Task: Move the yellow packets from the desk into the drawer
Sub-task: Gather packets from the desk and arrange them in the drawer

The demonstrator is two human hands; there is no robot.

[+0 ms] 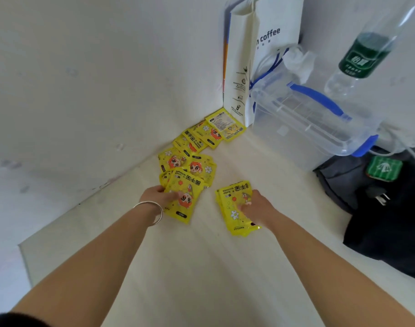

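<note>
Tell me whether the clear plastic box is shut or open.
Shut: the clear plastic box has its lid on, with the blue handle across the top and a blue latch down at the end.

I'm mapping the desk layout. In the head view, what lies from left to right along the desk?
left hand → right hand → clear plastic box → dark bag
</note>
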